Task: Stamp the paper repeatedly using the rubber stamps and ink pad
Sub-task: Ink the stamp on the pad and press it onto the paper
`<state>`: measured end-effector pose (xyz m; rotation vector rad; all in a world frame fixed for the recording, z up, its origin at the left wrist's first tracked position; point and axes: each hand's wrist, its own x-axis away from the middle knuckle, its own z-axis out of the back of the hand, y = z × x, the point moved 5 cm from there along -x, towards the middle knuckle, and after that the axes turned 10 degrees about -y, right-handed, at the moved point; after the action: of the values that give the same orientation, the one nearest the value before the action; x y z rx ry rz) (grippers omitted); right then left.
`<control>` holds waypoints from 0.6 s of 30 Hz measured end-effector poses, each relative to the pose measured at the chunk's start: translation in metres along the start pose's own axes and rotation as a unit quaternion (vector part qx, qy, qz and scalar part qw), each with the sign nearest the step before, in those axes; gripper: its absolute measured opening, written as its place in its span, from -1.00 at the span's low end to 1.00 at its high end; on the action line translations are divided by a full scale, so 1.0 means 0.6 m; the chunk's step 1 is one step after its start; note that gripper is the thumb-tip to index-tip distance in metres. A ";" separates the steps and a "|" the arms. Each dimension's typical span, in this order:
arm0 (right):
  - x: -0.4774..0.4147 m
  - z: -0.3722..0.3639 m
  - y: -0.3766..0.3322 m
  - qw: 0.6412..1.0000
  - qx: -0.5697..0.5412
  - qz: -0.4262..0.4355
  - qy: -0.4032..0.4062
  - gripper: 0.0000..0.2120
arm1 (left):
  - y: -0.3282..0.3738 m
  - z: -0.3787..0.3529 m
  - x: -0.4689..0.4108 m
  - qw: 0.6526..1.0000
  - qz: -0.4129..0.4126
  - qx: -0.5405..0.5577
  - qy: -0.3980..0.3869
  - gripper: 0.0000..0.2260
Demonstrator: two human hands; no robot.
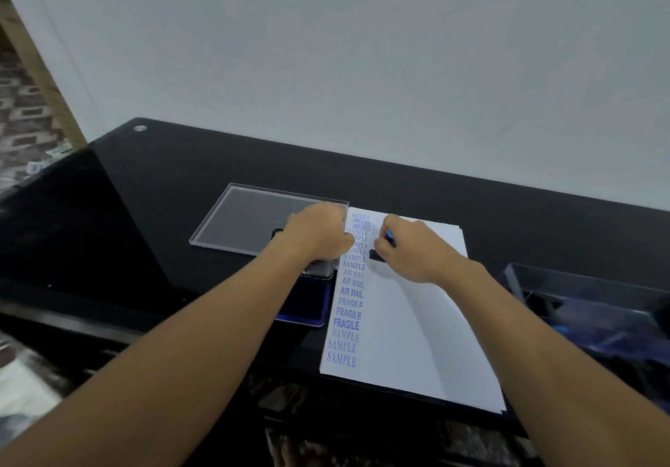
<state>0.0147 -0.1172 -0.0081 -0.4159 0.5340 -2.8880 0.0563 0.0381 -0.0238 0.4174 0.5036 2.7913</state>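
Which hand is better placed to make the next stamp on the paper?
Right. The right hand grips the stamp over the paper; the left hand sits at the ink pad.

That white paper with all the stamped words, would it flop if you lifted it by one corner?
Probably yes: the paper looks thin and lies flat. Stepped edges at its near right corner suggest several loose sheets, so they might fan apart. On the glossy black table it would likely slide easily.

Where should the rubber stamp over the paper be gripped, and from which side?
Take the rubber stamp by its blue handle, from above: its black base faces down at the paper, so only the handle is free. The right hand pinches it there.
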 end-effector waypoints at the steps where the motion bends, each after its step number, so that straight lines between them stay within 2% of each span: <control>1: -0.001 -0.002 -0.001 1.000 0.013 0.002 -0.007 -0.81 | 0.001 -0.003 -0.004 1.000 0.002 -0.014 -0.004 -0.89; 4: -0.006 -0.007 0.002 0.999 0.040 0.000 -0.018 -0.82 | 0.003 -0.009 -0.008 0.998 0.012 -0.052 -0.014 -0.86; 11: -0.008 -0.013 -0.001 0.998 0.054 0.008 -0.024 -0.83 | 0.007 -0.012 -0.003 0.997 0.020 -0.070 -0.012 -0.57; 18: -0.008 -0.017 -0.006 0.997 0.062 0.015 -0.031 -0.82 | 0.011 -0.014 -0.004 0.996 0.019 -0.082 -0.003 -0.57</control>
<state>0.0158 -0.1095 -0.0171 -0.4721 0.3457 -2.8486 0.0540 0.0287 -0.0294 0.4033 0.2660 2.8388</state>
